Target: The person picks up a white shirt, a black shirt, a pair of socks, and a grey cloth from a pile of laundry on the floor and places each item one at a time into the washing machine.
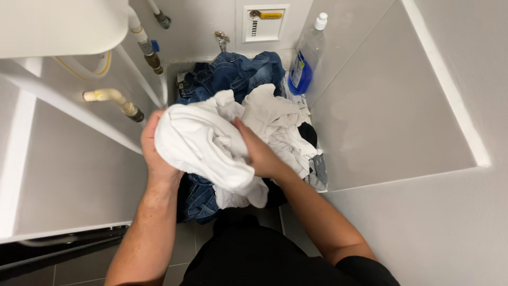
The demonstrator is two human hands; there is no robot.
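A bunched white garment point(203, 145) hangs in front of me, held from both sides. My left hand point(154, 153) grips its left edge and is partly hidden behind the cloth. My right hand point(262, 153) is closed on its middle, fingers pressed into the folds. Below and behind it lies a laundry pile with blue jeans point(235, 71), more white clothes point(280, 127) and a dark piece point(308, 133).
A clear plastic bottle of blue liquid point(306, 58) with a white cap stands at the back right against the wall. White pipes point(114, 98) and hoses run under a white basin point(58, 24) at the left. A light wall panel point(391, 106) closes the right side.
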